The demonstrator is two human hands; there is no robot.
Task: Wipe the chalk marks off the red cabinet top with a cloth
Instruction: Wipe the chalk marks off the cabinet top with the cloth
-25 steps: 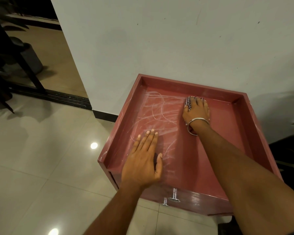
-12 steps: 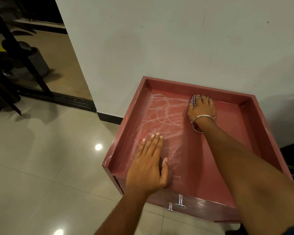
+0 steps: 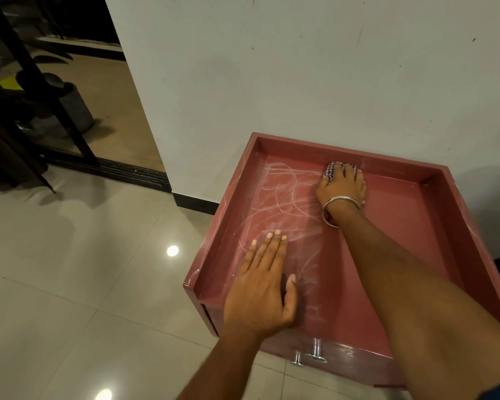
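The red cabinet top (image 3: 393, 226) has a raised rim on its left, back and right sides and stands against the wall. White chalk marks (image 3: 283, 203) scrawl over its left half; the right half looks clean. My right hand (image 3: 342, 187), with a metal bangle at the wrist, presses a patterned red-and-white cloth (image 3: 331, 170) onto the top near the back rim. Most of the cloth is hidden under the fingers. My left hand (image 3: 261, 284) lies flat and empty on the front left of the top, fingers together, over some chalk.
A white wall (image 3: 300, 82) rises right behind the cabinet. A metal drawer handle (image 3: 316, 352) sticks out of the cabinet's front. Glossy floor tiles (image 3: 84, 269) spread to the left. A dark doorway with a black frame (image 3: 35, 82) and a grey pot (image 3: 75, 105) lies at far left.
My right hand with the cloth has slid a little toward the back rim. The left hand has stayed flat in place. The camera has shifted, so the cabinet sits further right in view.
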